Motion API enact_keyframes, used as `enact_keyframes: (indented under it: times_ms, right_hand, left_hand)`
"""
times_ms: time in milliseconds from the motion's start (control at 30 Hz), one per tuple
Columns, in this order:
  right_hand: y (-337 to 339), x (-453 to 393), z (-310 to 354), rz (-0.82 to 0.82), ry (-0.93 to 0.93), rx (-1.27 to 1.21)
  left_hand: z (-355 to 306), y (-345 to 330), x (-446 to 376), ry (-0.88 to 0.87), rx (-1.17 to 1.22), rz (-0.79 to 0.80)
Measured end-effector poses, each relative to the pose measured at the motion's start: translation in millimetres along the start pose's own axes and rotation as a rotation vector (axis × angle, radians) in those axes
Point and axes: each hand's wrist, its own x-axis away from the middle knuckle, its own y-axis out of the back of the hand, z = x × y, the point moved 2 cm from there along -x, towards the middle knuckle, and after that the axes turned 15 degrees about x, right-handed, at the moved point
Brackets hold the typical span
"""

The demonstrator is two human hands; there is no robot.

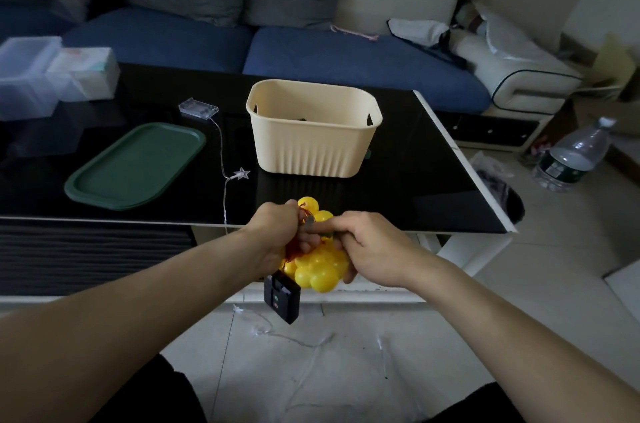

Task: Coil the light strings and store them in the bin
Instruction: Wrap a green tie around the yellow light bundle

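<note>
- Two light strings are visible. One, a bundle of yellow globe lights [320,266] on red wire, is held in mid-air just off the near edge of the black table [433,180], at about 6 o'clock from the bin [313,131].
- Its black battery box [282,296] dangles below the bundle, at 7 o'clock from the globes.
- Left hand [277,235]: closed around the gathered red wire at the bundle's 10 o'clock side.
- Right hand [367,246]: fingers curled under the globes, thumb and forefinger pinched on a small grey piece at the top; what that piece is cannot be told.
- Handling, as a judgement: the globes look light, hollow and slick, the wire limp; the bundle will spill unless gripped at the wire core, not by the globes, and the hanging box will swing.
- Second string: clear wire with a star light [241,174] and a clear battery case [198,108] lies uncoiled on the table at 9 o'clock from the bin, trailing over the edge to the floor.
- Green tray [135,166] sits further out at 9 o'clock; the bin stands upright, with something dark barely showing inside.
</note>
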Motion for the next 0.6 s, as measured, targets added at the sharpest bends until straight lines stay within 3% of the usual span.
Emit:
enact_keyframes:
  times_ms: [167,300,433,600]
  right_hand:
    - [1.8,1.4,2.0,-0.097,-0.089,-0.083]
    - [-1.6,-1.3,6.0,-0.233,-0.176,-0.096]
    - [-0.5,-4.4,0.9,-0.265,-0.268,-0.181]
    - [-0.5,-2.6,-3.7,-0.219,-0.368,-0.513]
  left_hand:
    - [0.9,-4.4,3.3,0.032,0.034,0.050]
    - [3.7,-9.4,8.8,-0.030,0.015,0.013]
    - [0.9,-10.5,7.3,-0.069,0.089,0.013]
    - [0.1,-9.7,7.0,-0.104,0.135,0.038]
